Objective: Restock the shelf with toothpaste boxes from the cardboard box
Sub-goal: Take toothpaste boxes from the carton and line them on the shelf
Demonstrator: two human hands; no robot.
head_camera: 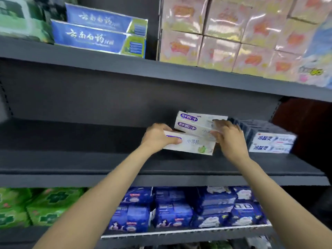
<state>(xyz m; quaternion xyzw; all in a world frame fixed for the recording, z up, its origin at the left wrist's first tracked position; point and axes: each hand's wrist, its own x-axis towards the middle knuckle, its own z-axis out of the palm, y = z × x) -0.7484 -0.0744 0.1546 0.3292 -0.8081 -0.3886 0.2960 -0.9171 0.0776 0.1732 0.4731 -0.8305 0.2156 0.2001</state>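
Even overhead light; glare on the pink packs [233, 33] (top right). Motion blur throughout, edges bowed by the wide-angle lens.

Left hand [158, 136] grips front toothpaste box [190, 145]; right hand [228, 139] holds stacked boxes [195, 124] on middle shelf [89, 159].

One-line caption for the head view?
Left hand and right hand set white toothpaste boxes on the middle shelf, beside stacked boxes.
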